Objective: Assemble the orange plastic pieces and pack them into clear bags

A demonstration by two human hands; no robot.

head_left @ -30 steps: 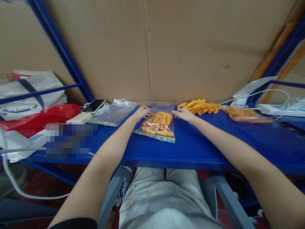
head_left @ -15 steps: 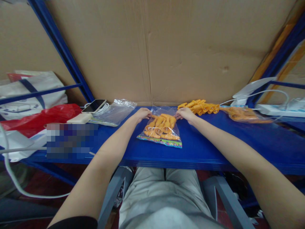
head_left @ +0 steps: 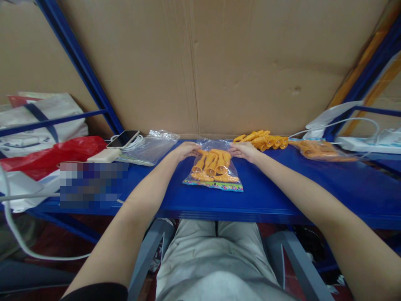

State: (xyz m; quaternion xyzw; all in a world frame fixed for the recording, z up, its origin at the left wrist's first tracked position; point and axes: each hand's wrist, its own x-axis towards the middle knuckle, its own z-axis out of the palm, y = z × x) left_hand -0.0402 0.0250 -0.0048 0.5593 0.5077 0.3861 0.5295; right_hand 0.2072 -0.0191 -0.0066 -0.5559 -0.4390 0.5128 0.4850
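In front of me on the blue table lies a clear plastic bag (head_left: pixel 214 184) with a colourful printed strip along its near edge. Several orange plastic pieces (head_left: pixel 210 164), each with a hollow round end, are inside it. At the bag's far left edge, my left hand (head_left: pixel 189 150) grips the film, fingertips partly hidden. My right hand (head_left: pixel 244 151) holds the opposite far edge, its fingers pointing inward. Just beyond the right hand sits a pile of loose orange pieces (head_left: pixel 266 140).
A second filled bag (head_left: pixel 326 150) lies to the right, near a white power strip (head_left: pixel 360 144). Left of me are a flat clear bag (head_left: pixel 150 148), a phone (head_left: pixel 123 139), a white power bank (head_left: pixel 104 156) and a red plastic bag (head_left: pixel 75 148). Cardboard (head_left: pixel 219 71) stands behind the table.
The bag's near edge has swung slightly right and away from me, and its orange pieces have shifted and lie flatter. Both hands stay at its far edges, with the right fingers straighter.
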